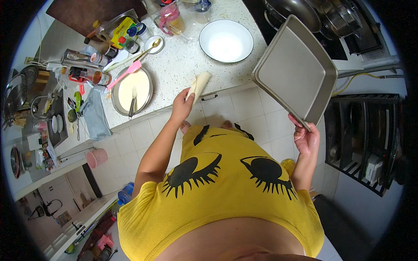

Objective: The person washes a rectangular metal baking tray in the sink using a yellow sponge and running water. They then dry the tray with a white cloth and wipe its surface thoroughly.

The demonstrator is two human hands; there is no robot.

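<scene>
My left hand [182, 105] grips a cream-coloured roll [200, 82], perhaps baking paper, at the counter's front edge. A rectangular metal baking pan [292, 63] is tilted up in my right hand [306, 137], fingers and thumb pinching its near corner. Its inside faces me. Left of the roll, a steel basin [150, 98] holds smooth pale-yellow batter [129, 86]. A wire whisk [133, 103] rests in the batter, its handle over the near rim. The pink spatula [125, 74] lies across the basin's left side. Beyond the roll stands a white enamel bowl [226, 40] with a dark rim.
Bottles and jars [104, 58] crowd the counter's left, near a small dish [158, 49] with a gold spoon. A pink-lidded jug [171, 19] stands at the back. Pans [294, 13] sit on the stove at right, above a black rack [362, 140]. A pink bucket [97, 158] is on the floor.
</scene>
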